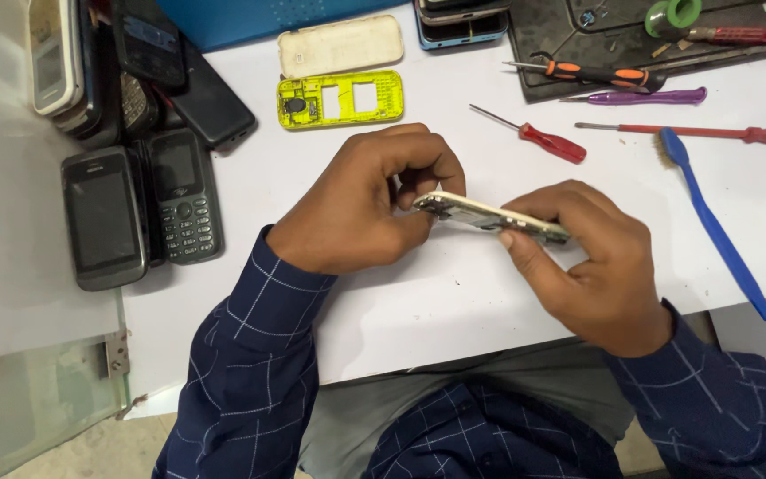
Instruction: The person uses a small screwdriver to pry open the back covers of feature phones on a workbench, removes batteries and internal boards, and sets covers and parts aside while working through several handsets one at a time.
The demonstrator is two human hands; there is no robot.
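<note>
The person is holding a stripped phone body [492, 218] edge-on above the white surface [454, 293], between both hands. The left hand [361, 204] is gripping its left end, fingers curled over the top edge and thumb set against the near side. The right hand [591, 257] is pinching the right end, thumb along the near edge and fingers wrapped behind. Both hands are closed on the piece; neither is holding a tool.

Judging from this, the dismantling is at the stage of separating or inspecting the shell by hand: the fingertips appear to be working the seam along the edge. Whether the seam has opened at all cannot be told, as the fingers are covering it.

Far of the hands, a yellow inner frame [340, 99] and a cream back cover [340, 44] are lying apart on the surface. A red screwdriver [538, 137] is lying just far of the right hand, with a blue brush [715, 226] to the right and further screwdrivers [605, 75] at the far right. Several old phones [139, 204] are stacked at the left.

The next move, in my judgement, calls for steady, even prying pressure along the edge, with the piece kept level so that no small part drops out.
</note>
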